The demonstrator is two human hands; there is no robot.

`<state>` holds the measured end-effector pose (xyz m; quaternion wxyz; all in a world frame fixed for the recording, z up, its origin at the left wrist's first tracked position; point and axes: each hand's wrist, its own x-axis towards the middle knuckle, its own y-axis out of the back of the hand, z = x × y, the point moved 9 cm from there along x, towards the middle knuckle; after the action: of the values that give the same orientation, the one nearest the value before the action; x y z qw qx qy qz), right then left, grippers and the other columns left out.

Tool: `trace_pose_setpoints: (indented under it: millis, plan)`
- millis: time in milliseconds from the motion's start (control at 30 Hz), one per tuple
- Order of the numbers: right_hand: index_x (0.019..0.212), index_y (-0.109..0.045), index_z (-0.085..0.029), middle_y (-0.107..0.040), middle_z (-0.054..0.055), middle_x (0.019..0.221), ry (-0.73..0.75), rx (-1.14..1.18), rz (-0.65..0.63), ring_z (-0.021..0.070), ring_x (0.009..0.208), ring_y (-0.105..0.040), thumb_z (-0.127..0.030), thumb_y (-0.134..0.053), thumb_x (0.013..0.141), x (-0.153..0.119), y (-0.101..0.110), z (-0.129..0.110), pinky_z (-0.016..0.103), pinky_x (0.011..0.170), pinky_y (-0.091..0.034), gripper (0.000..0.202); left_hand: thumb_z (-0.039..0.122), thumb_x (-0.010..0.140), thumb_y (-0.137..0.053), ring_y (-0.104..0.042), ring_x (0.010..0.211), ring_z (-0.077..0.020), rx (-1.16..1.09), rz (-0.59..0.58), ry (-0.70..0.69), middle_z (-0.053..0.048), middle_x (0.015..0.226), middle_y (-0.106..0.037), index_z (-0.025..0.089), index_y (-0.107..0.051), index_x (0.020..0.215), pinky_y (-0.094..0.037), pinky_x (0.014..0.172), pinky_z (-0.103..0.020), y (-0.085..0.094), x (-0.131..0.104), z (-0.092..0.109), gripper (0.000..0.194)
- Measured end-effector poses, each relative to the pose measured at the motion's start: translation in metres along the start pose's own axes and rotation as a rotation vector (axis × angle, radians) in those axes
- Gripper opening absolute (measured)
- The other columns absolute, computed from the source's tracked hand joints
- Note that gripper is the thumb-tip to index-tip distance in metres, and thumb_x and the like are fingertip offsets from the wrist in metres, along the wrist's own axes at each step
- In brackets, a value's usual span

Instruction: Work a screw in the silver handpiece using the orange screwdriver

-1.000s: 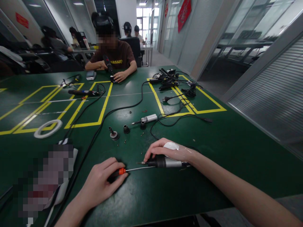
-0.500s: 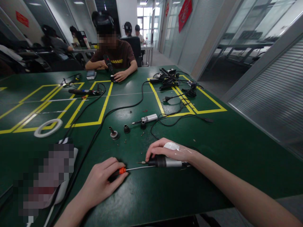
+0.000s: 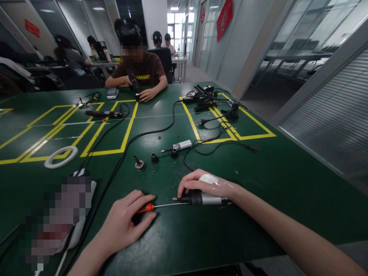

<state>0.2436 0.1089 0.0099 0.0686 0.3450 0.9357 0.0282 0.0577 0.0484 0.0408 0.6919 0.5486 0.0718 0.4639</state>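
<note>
Two bare hands are resting over tools on a dark green counter [image 3: 276, 172], seen from the wearer's head.

Starting with the things that can contain something: two small, hollow black caps [image 3: 154, 158] are standing mid-counter, too small to show their insides. Yellow tape [image 3: 255, 135] is outlining rectangles on the surface, and a tangled heap of black cables [image 3: 204, 96] is lying across those at the far right.

The left hand [image 3: 122, 220] is curving loosely around the orange handle of a screwdriver [image 3: 148, 207]; thumb and forefinger are standing apart on either side of it, not pinching. The screwdriver is lying flat on the counter, its shaft pointing right, toward the other tool.

The right hand [image 3: 212, 188], with a white pad [image 3: 209, 179] on its back, is arching over a black and silver pen-shaped tool [image 3: 211, 198]. Its fingertips are reaching down beside the tool's dark nose; whether they are gripping cannot be told. That tool is lying sideways, its thin tip pointing left.

Beyond the hands, a second silver tool [image 3: 181, 145], a round metal part [image 3: 139, 165] and tiny screws [image 3: 173, 164] are lying near the caps. A white ring [image 3: 54, 165] is lying further left. Across the counter, a person in a brown shirt [image 3: 148, 67] is holding a dark tool [image 3: 133, 79].
</note>
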Motion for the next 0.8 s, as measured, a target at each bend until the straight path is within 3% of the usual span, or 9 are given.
trace_pose_setpoints:
  millis: [200,333,533,800]
  plan:
    - [0.093,-0.082,-0.015,-0.082,0.010,0.102,0.002,0.013,0.001,0.0221,0.098,-0.073,-0.054,-0.061,0.099,-0.0001,0.0002,0.0009,0.034,0.096,-0.052,0.045,0.024,0.103,-0.056,-0.068,0.073,-0.0168,0.014,-0.004,0.001,-0.004,0.085,-0.071,0.020,-0.070,0.102,-0.055,0.065,-0.024,0.0011,0.0028,0.0019,0.015]
    - [0.094,-0.082,-0.015,-0.082,0.010,0.102,0.010,0.009,-0.003,0.0221,0.099,-0.073,-0.052,-0.061,0.100,0.0001,0.0011,0.0022,0.034,0.097,-0.052,0.044,0.027,0.108,-0.054,-0.069,0.080,-0.0183,0.050,0.029,-0.028,-0.006,0.092,-0.074,0.020,-0.073,0.110,-0.058,0.072,-0.026,0.0019,0.0024,-0.0017,0.020]
    - [0.094,-0.082,-0.014,-0.081,0.010,0.102,0.007,0.014,-0.010,0.0225,0.099,-0.073,-0.055,-0.062,0.100,0.0005,0.0006,0.0011,0.034,0.097,-0.052,0.045,0.031,0.111,-0.050,-0.071,0.080,-0.0174,0.048,-0.001,-0.037,-0.006,0.094,-0.073,0.019,-0.074,0.115,-0.058,0.070,-0.025,-0.0006,-0.0001,-0.0034,0.027]
    - [0.094,-0.082,-0.014,-0.081,0.010,0.101,0.010,0.019,-0.010,0.0219,0.097,-0.073,-0.054,-0.062,0.100,0.0002,0.0003,0.0047,0.034,0.095,-0.053,0.046,0.028,0.104,-0.060,-0.072,0.077,-0.0166,0.004,0.035,-0.017,-0.005,0.092,-0.072,0.019,-0.069,0.114,-0.057,0.066,-0.023,0.0026,-0.0016,0.0002,0.016]
